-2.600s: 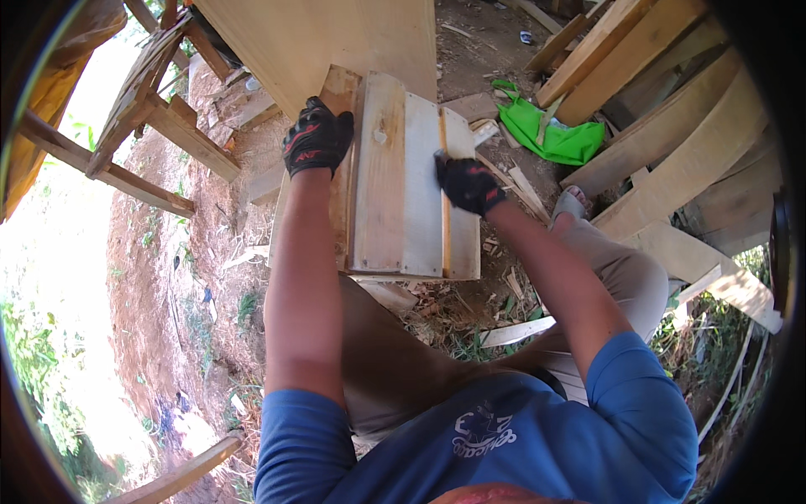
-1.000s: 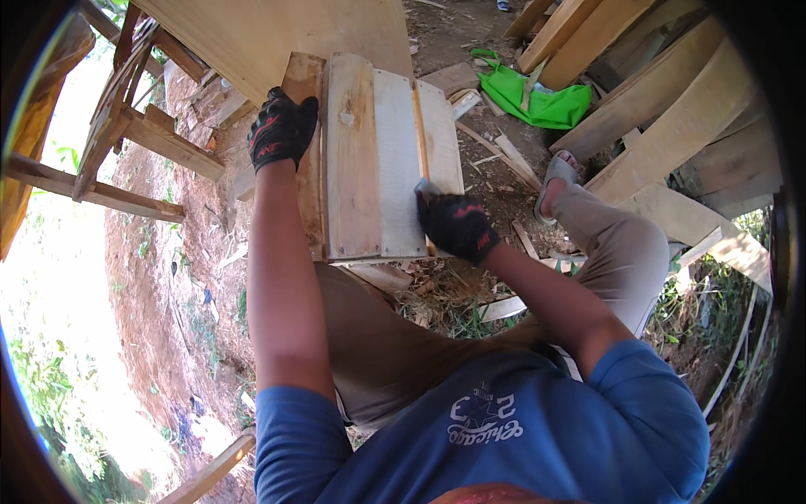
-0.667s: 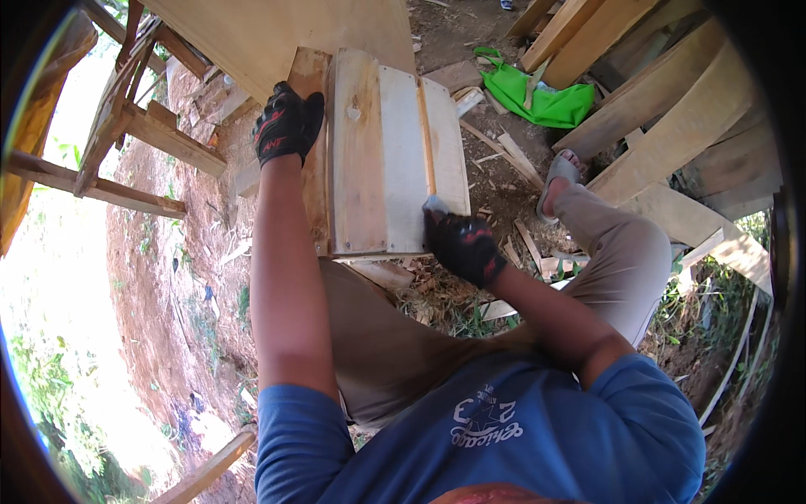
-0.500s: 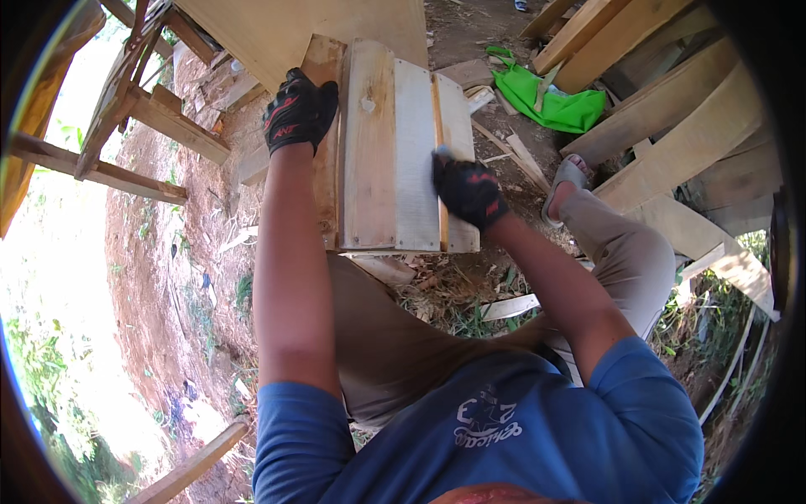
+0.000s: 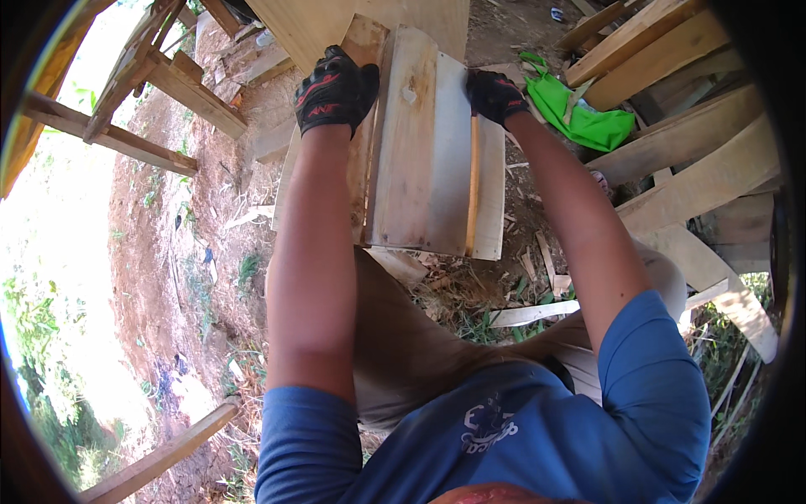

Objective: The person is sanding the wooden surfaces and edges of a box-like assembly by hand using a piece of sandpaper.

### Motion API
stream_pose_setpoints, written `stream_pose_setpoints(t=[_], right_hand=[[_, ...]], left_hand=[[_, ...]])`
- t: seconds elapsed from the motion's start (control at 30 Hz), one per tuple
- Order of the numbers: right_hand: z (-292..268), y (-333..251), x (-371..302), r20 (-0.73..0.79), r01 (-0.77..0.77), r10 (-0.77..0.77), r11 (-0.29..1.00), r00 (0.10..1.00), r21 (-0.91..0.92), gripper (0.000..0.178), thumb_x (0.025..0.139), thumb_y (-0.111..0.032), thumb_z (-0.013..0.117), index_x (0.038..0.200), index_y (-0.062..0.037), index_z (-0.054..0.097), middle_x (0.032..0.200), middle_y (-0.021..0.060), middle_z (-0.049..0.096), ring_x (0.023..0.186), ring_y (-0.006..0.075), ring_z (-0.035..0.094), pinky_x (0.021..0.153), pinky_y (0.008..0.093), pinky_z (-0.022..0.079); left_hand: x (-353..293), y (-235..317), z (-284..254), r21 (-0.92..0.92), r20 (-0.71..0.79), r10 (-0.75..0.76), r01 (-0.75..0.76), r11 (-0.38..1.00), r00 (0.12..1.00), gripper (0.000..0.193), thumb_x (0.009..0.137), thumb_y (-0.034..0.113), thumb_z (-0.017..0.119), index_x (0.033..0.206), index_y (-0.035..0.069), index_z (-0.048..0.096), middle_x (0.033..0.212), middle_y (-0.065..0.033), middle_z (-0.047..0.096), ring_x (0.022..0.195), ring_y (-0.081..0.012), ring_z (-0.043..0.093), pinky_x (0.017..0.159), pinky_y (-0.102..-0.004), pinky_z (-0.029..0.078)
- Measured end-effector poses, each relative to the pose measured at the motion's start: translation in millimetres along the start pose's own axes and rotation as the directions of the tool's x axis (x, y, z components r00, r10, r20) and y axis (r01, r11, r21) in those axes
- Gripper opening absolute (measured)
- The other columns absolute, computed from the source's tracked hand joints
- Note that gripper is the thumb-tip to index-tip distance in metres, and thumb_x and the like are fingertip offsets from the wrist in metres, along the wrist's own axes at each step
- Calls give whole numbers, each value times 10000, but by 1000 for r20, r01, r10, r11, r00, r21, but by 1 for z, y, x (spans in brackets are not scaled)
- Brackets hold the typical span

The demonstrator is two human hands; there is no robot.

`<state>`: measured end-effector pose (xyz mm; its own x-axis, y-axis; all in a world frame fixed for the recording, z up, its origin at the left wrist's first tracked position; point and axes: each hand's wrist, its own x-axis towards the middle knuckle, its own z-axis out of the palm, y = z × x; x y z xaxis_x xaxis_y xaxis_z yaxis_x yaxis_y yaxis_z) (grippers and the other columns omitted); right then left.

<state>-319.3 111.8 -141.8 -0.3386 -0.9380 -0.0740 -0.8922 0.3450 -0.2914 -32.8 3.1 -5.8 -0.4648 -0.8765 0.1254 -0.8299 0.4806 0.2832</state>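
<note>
In front of me lies a wooden piece made of several planks (image 5: 403, 160) joined side by side, with nail heads along its ends and a narrow orange-brown strip between two of the planks. My left hand (image 5: 336, 91), in a black glove with red marks, is closed over the left-hand board near the far end. On the right side, my right hand (image 5: 497, 94), gloved the same way, is closed and rests at the pale planks toward the far end. Whatever its fingers hold is hidden.
A large flat board (image 5: 369, 29) lies beneath and beyond the planks. To the right are a bright green bag (image 5: 579, 113) and stacked timber (image 5: 684, 134). A timber frame (image 5: 134, 88) stands at the left. Wood scraps (image 5: 537, 315) and grass cover the ground near my legs.
My right hand has slid away from me along the pale planks, its arm stretching out. My left hand keeps its hold on the board. The whole view has shifted slightly.
</note>
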Motion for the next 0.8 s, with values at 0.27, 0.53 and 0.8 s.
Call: stream_pose_setpoints(t=[0.27,0.53,0.8], right_hand=[[26,-32,-102,-106,76,-71,996,992,46,532,1132,-344,401,851,-61,753,694,112,738,708,336,750,721,490,609],[51,-101,-280,-204,294,-446,808,872,-511,321,1048,-133,549,1288,35,679,781,110,674,599,237,661,490,412,518],[48,-100,-268,-323,232,-406,856,855,-463,324,1039,-167,536,1270,21,665,751,136,652,604,312,660,517,457,507]], left_hand=[[3,3,-2,-8,28,-26,27,1000,999,669,989,538,647,1405,18,582,1413,-240,678,1307,-436,652,1108,-522,512],[2,3,-3,10,38,-28,28,1000,999,661,990,540,647,1390,18,575,1399,-246,682,1293,-436,661,1090,-539,521],[-1,1,2,34,10,38,-38,999,999,633,992,535,644,1357,21,583,1360,-240,701,1248,-439,685,1064,-542,535]])
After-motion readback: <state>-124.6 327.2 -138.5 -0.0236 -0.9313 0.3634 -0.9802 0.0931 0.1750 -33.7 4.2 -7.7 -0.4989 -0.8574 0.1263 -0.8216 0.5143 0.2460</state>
